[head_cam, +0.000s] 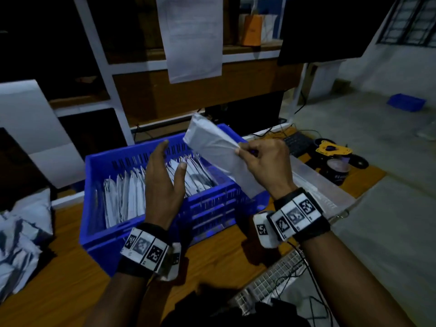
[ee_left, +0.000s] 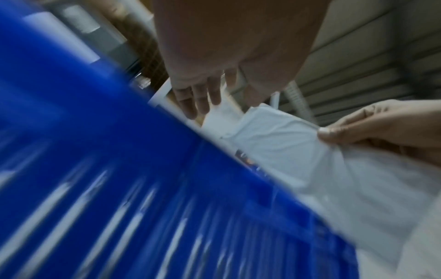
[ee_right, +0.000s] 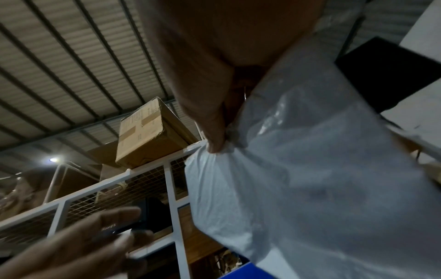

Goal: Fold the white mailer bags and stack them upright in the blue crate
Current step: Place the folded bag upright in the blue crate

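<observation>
Folded white bag [head_cam: 213, 147] is pinched by R hand [head_cam: 265, 161] thumb & fingers [ee_left: 334, 135], held tilted above blue crate [head_cam: 113, 237] on table [head_cam: 59, 279]. L hand [head_cam: 162, 182] is held open over upright bags [head_cam: 127, 199] inside crate, nothing gripped.

The room is dim. A brown wooden table [head_cam: 70, 274] sits under the hands. Past the fingers stands a white metal shelf [head_cam: 103, 60] with a paper sheet [head_cam: 192, 36] hanging on it. Up high, a cardboard box [ee_right: 148, 132] rests on top (near a small lamp [ee_right: 53, 159]). Right of the right hand is grey floor [head_cam: 389, 142] and a window [head_cam: 410, 20].
</observation>
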`<move>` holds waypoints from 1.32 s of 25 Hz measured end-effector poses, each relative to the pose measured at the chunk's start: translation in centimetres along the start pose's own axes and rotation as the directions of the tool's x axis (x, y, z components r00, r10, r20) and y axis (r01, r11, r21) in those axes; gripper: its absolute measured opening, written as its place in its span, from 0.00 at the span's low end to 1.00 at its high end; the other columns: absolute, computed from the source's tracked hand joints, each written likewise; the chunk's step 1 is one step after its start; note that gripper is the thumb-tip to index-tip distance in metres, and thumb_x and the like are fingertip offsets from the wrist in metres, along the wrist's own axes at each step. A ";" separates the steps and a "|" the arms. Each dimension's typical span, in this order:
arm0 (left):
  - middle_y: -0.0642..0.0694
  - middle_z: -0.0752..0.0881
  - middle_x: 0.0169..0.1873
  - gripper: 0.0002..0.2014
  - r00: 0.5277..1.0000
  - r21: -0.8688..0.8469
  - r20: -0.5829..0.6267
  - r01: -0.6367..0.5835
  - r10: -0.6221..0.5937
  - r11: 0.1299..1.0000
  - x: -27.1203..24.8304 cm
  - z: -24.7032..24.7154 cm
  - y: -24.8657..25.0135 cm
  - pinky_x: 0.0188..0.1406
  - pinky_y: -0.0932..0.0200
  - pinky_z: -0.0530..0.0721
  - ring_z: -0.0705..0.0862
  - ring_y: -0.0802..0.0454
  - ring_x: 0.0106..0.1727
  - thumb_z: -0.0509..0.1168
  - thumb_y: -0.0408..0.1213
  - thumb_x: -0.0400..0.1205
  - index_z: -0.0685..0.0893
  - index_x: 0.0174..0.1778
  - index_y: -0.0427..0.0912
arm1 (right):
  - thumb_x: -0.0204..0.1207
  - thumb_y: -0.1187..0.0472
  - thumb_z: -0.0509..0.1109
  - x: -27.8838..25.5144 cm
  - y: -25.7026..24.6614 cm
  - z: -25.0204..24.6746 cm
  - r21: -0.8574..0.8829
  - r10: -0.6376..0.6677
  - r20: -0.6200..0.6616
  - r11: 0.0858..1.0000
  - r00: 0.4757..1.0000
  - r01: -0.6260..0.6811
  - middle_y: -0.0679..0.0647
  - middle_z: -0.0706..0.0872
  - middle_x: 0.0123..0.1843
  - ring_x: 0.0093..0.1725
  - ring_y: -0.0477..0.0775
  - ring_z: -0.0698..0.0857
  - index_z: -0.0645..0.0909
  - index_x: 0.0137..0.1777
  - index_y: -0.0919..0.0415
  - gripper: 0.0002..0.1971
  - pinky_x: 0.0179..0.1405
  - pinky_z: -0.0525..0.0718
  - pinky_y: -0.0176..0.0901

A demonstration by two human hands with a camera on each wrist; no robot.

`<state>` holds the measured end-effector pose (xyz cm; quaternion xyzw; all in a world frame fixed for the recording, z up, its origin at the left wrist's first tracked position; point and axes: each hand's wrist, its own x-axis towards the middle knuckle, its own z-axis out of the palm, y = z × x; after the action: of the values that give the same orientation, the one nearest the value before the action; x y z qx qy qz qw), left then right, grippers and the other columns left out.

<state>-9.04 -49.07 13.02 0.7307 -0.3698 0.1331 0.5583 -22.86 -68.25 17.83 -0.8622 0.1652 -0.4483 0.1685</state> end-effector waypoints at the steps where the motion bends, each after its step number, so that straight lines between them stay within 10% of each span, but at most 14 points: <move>1: 0.43 0.75 0.76 0.28 0.999 0.023 0.035 0.026 -0.027 0.999 -0.5 0.4 -0.7 0.73 0.45 0.76 0.75 0.47 0.75 0.65 0.41 0.89 0.64 0.84 0.46 | 0.76 0.51 0.77 0.7 0.7 0.3 0.010 0.021 0.002 1.000 1.000 -0.021 0.53 0.94 0.42 0.40 0.52 0.91 0.94 0.46 0.60 0.12 0.40 0.89 0.48; 12: 0.43 0.87 0.61 0.25 0.901 0.427 0.208 0.266 -0.380 0.864 -0.4 1.5 -3.5 0.55 0.44 0.84 0.86 0.44 0.57 0.63 0.52 0.87 0.71 0.80 0.50 | 0.75 0.56 0.77 12.8 4.3 8.3 -0.125 0.159 0.337 0.984 0.928 -0.124 0.56 0.91 0.38 0.41 0.59 0.89 0.91 0.38 0.60 0.08 0.43 0.90 0.52; 19: 0.45 0.90 0.57 0.25 0.874 0.521 0.160 0.320 -0.459 0.791 -0.4 2.0 -3.3 0.51 0.43 0.87 0.88 0.44 0.52 0.60 0.58 0.87 0.76 0.76 0.49 | 0.84 0.61 0.68 14.8 3.7 11.3 -0.307 0.202 0.475 0.950 0.857 -0.053 0.68 0.84 0.64 0.62 0.73 0.83 0.81 0.63 0.68 0.13 0.53 0.83 0.59; 25: 0.48 0.90 0.56 0.25 0.859 0.561 0.195 0.298 -0.473 0.773 -0.6 1.9 -2.9 0.49 0.44 0.88 0.88 0.46 0.50 0.57 0.61 0.87 0.77 0.75 0.52 | 0.88 0.64 0.57 14.5 4.7 12.4 -0.436 0.202 0.697 0.881 0.688 0.182 0.72 0.77 0.73 0.72 0.70 0.79 0.71 0.77 0.71 0.20 0.67 0.79 0.56; 30: 0.49 0.91 0.52 0.25 0.821 0.579 0.265 0.283 -0.506 0.764 0.1 1.8 -2.5 0.49 0.47 0.86 0.87 0.45 0.51 0.55 0.61 0.88 0.76 0.75 0.51 | 0.80 0.64 0.67 12.6 4.9 11.9 -0.546 0.339 0.780 0.779 0.526 0.308 0.61 0.82 0.68 0.65 0.63 0.84 0.82 0.66 0.63 0.16 0.47 0.79 0.46; 33: 0.50 0.91 0.50 0.25 0.807 0.594 0.269 0.291 -0.526 0.750 0.0 2.0 -2.7 0.46 0.50 0.83 0.87 0.44 0.51 0.54 0.60 0.89 0.77 0.74 0.50 | 0.79 0.61 0.68 11.5 5.3 13.2 -0.534 0.309 0.810 0.741 0.498 0.408 0.62 0.76 0.74 0.70 0.64 0.80 0.77 0.74 0.61 0.22 0.61 0.83 0.52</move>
<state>-7.61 -50.59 10.41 0.9292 -0.2564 -0.0605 0.2591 -6.36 -76.08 16.60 -0.9688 0.1798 0.1318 -0.1081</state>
